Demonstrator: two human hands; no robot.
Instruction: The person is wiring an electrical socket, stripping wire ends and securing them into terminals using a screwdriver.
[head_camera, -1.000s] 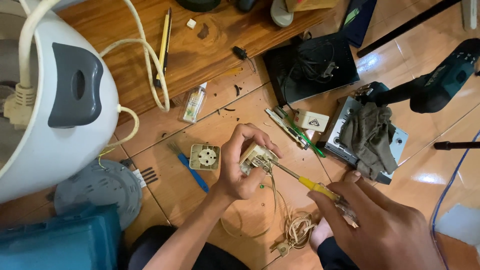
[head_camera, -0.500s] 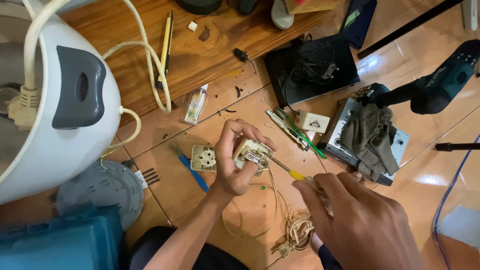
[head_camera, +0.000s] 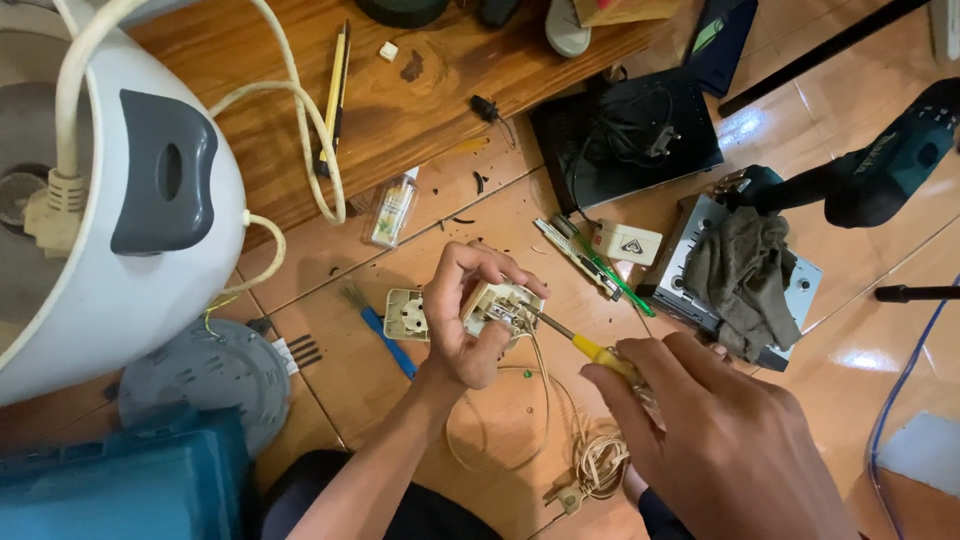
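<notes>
Currently your left hand (head_camera: 465, 330) grips the opened socket (head_camera: 505, 305) above the floor; your right hand (head_camera: 720, 430) closes round a screwdriver (head_camera: 570, 335) probing inside. Its cover (head_camera: 405, 315) lies beside, unassembled.

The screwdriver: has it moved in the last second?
Yes. The screwdriver has slid up and left, its yellow handle now nearer the loose socket face on the floor, its tip at the socket.

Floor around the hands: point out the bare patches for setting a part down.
Bare tile lies between the blue-handled brush and the coiled cream cord, below the left hand. Crowded: right of the right hand, by the grey rag and green-handled tools.
</notes>
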